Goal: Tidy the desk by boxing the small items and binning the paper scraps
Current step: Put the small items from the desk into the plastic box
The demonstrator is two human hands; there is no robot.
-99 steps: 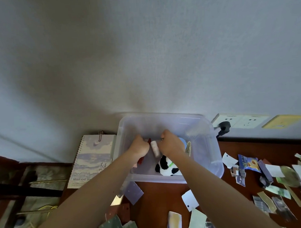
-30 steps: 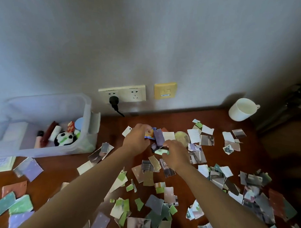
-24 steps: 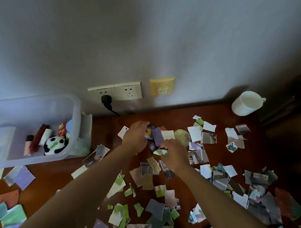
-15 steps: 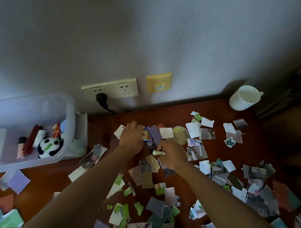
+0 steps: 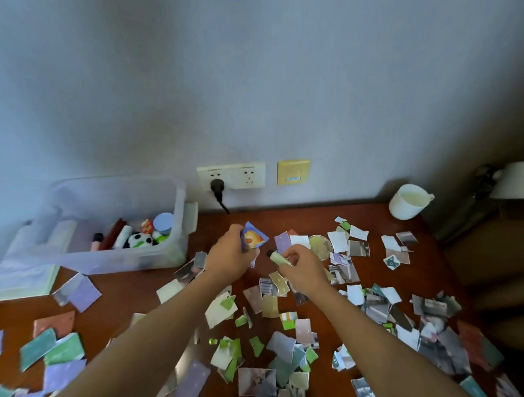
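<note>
From my end, I see the left hand (image 5: 231,254) just to the right of the clear box (image 5: 179,201), its fingers and thumb pinching a blue scrap with an orange picture (image 5: 254,239) by one edge. The right hand (image 5: 304,266), a little further right of the box, pinches a small pale-green piece with a dark tip (image 5: 278,258); I cannot tell whether it is rolled paper or a little tube. The paper scraps (image 5: 279,343) litter the desk (image 5: 130,281) from in front of the box out to its far right. I judge them nearly weightless, limp and easily creased, lying flat enough that a fingernail under an edge or a sweep into a pile would lift them better than a pinch from above. The round disc (image 5: 320,246) right of the box looks stiffer and should be taken by its rim. Nothing printed is legible to me; the label on the yellow wall plate (image 5: 293,172), up and right of the box, is too small.
</note>
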